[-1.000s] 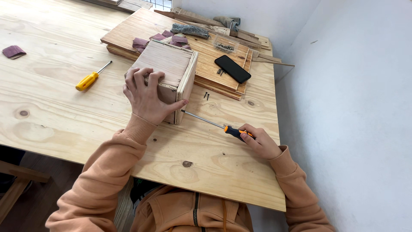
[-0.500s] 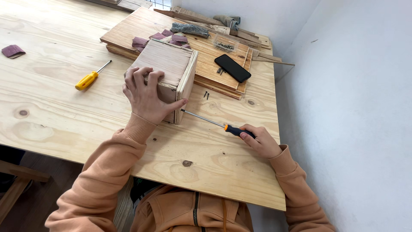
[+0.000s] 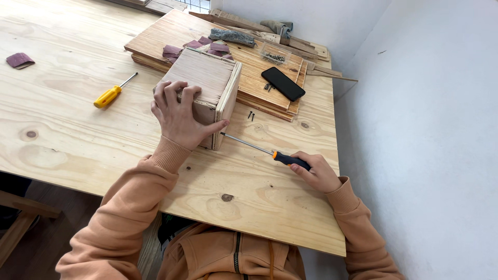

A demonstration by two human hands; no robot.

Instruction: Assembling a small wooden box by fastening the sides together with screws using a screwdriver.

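Left hand [image 3: 179, 115] grips square plywood box [image 3: 207, 85], fingers spread over its top. Right hand [image 3: 317, 171] fingers closed around orange-and-black-handled screwdriver [image 3: 262, 151], tip at box side.

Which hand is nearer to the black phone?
The right hand is slightly nearer. It holds a screwdriver on the table, below the phone. The left hand rests on the wooden box, to the phone's left.
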